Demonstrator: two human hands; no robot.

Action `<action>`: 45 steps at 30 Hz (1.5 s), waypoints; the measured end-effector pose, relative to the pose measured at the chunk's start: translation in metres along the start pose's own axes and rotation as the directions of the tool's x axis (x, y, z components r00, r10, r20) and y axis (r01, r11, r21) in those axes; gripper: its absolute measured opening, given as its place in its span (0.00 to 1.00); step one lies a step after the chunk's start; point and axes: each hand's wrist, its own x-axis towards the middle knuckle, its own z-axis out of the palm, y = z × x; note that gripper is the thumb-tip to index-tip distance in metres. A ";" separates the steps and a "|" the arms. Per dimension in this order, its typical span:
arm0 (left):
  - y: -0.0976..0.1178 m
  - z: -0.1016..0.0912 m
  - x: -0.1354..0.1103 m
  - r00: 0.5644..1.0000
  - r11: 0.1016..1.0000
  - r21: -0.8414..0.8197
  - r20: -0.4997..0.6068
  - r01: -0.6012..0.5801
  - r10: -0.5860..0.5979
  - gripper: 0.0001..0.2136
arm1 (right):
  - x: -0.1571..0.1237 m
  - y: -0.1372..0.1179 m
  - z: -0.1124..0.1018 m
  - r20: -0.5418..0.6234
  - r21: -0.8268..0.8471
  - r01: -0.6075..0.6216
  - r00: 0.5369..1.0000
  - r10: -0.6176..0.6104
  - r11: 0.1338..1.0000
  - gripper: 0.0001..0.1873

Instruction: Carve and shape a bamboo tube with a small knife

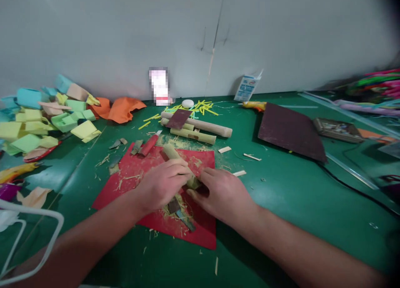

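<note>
A pale green bamboo tube [171, 152] lies slantwise above a red sheet [203, 234]. My left hand [165, 180] is closed over the middle of the tube, fingers wrapped across it. At the tube's near end, my right hand [223, 192] grips with thumb and fingers; whether a small scrap is also pinched there is hidden. Shavings and dust cover the sheet, with dark scraps [174, 205] below my hands. Beyond the tube, a red-handled knife [149, 145] rests on the sheet's far edge.
More bamboo pieces [193, 136] and a wooden rod [215, 127] lie behind, under a brown sandpaper square [179, 119]. A larger dark sheet [287, 132] is at right. Folded coloured papers [37, 121] crowd the left. A carton [248, 87] and a blurred-out phone-like object [159, 86] stand by the wall.
</note>
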 end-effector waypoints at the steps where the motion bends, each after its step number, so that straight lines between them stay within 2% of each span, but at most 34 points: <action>1: 0.001 0.001 0.000 1.000 1.000 0.008 -0.006 0.006 -0.006 0.10 | 0.000 0.000 0.000 -0.002 0.002 -0.006 1.000 0.006 1.000 0.12; 4: 0.003 0.002 0.001 0.983 0.991 0.061 -0.143 0.121 -0.111 0.08 | 0.001 0.000 -0.001 0.011 0.004 -0.044 0.999 0.044 0.999 0.14; 5: 0.004 0.002 0.001 0.981 0.991 0.054 -0.156 0.123 -0.113 0.08 | 0.001 0.000 -0.001 0.020 0.005 -0.054 0.998 0.054 0.999 0.14; 9: 0.004 0.001 0.003 1.000 1.000 -0.009 0.007 0.001 -0.001 0.10 | 0.000 -0.001 -0.001 0.021 0.008 -0.055 0.998 0.055 0.998 0.12; 10: 0.002 0.000 0.003 1.000 1.000 0.026 -0.021 0.004 -0.004 0.10 | 0.000 -0.001 -0.001 0.015 0.008 -0.053 0.998 0.053 0.999 0.12; 12: -0.002 -0.001 0.003 0.990 0.992 0.086 -0.115 0.093 -0.083 0.09 | 0.000 -0.001 -0.001 0.010 0.007 -0.056 0.998 0.056 0.998 0.13; 14: -0.001 0.001 0.002 0.981 0.989 0.066 -0.155 0.129 -0.117 0.09 | 0.000 -0.001 -0.001 0.017 0.008 -0.062 0.998 0.062 0.998 0.13; 15: 0.002 0.003 0.001 0.988 0.995 0.029 -0.123 0.098 -0.094 0.09 | 0.000 -0.001 -0.001 0.026 0.011 -0.061 0.998 0.061 0.998 0.12; 17: 0.008 0.006 0.001 1.000 0.997 -0.077 0.013 0.005 -0.004 0.11 | 0.000 -0.001 -0.001 0.043 0.022 -0.052 0.998 0.051 0.998 0.10; 19: 0.009 0.006 0.002 0.998 0.995 -0.096 0.049 -0.034 0.039 0.11 | 0.000 -0.001 -0.001 0.045 0.025 -0.051 0.998 0.050 0.998 0.10; 21: 0.005 0.004 0.004 0.995 0.999 -0.019 -0.091 0.031 -0.032 0.09 | 0.000 -0.001 -0.002 0.034 0.016 -0.060 0.998 0.060 0.998 0.13; 23: 0.003 0.001 0.005 0.980 0.993 0.000 -0.158 0.120 -0.118 0.09 | 0.000 0.000 -0.002 0.024 0.008 -0.063 0.998 0.063 0.998 0.14; 25: 0.007 -0.001 0.005 0.991 0.996 -0.018 -0.099 0.088 -0.090 0.09 | 0.000 0.000 -0.002 0.023 0.012 -0.052 0.998 0.052 0.999 0.12; 27: 0.010 0.000 0.003 1.000 0.998 -0.067 0.019 -0.021 0.022 0.10 | 0.000 0.000 -0.002 0.031 0.019 -0.038 0.999 0.037 0.999 0.09; 29: 0.006 0.000 0.001 0.997 0.997 -0.043 0.043 -0.057 0.059 0.10 | -0.001 0.000 -0.002 0.040 0.010 -0.038 0.998 0.037 0.999 0.10; 30: 0.001 0.000 0.000 1.000 1.000 0.012 -0.018 -0.024 0.024 0.10 | -0.001 -0.001 -0.003 0.041 -0.001 -0.042 0.998 0.042 0.999 0.11; 31: -0.004 0.000 -0.001 0.993 0.995 0.076 -0.109 0.062 -0.054 0.10 | -0.001 -0.001 -0.003 0.043 -0.011 -0.045 0.998 0.045 0.999 0.13; 32: -0.007 0.000 -0.001 0.980 0.983 0.121 -0.161 0.135 -0.115 0.09 | -0.001 -0.001 -0.004 0.041 -0.016 -0.045 0.998 0.045 0.999 0.13; 33: -0.009 0.000 -0.001 0.972 0.978 0.139 -0.196 0.156 -0.127 0.09 | -0.001 -0.001 -0.004 0.047 -0.020 -0.043 0.998 0.044 0.999 0.14; 34: -0.008 0.001 -0.001 0.975 0.982 0.121 -0.186 0.147 -0.123 0.09 | -0.001 -0.001 -0.004 0.052 -0.019 -0.040 0.998 0.041 0.999 0.13; 35: -0.005 0.002 -0.001 0.985 0.993 0.081 -0.156 0.088 -0.075 0.09 | 0.000 -0.002 -0.004 0.057 -0.014 -0.034 0.998 0.035 0.999 0.13; 37: 0.002 0.003 0.000 1.000 1.000 -0.016 -0.014 -0.018 0.018 0.09 | 0.000 -0.002 -0.004 0.062 -0.001 -0.019 0.998 0.019 1.000 0.11; 38: 0.004 0.004 0.000 1.000 1.000 -0.021 0.030 -0.005 0.006 0.10 | 0.000 -0.002 -0.004 0.061 0.005 -0.012 0.998 0.011 1.000 0.11; 39: 0.003 0.004 0.001 0.999 0.999 -0.011 0.018 -0.031 0.031 0.10 | 0.000 -0.002 -0.005 0.059 0.003 -0.013 0.998 0.013 1.000 0.12; 40: 0.001 0.003 0.001 1.000 1.000 0.011 -0.031 0.003 -0.003 0.10 | 0.000 -0.002 -0.005 0.058 -0.005 -0.021 0.998 0.022 1.000 0.13; 42: -0.003 0.003 0.001 0.981 0.987 0.079 -0.147 0.140 -0.127 0.09 | 0.000 -0.002 -0.005 0.059 -0.018 -0.038 0.998 0.039 0.999 0.15; 43: -0.004 0.004 0.000 0.972 0.983 0.083 -0.179 0.166 -0.149 0.08 | 0.000 -0.002 -0.005 0.061 -0.021 -0.038 0.997 0.039 0.999 0.15; 45: -0.001 0.005 0.000 0.982 0.993 0.024 -0.149 0.116 -0.111 0.09 | -0.001 -0.002 -0.004 0.061 -0.021 -0.034 0.997 0.035 0.999 0.13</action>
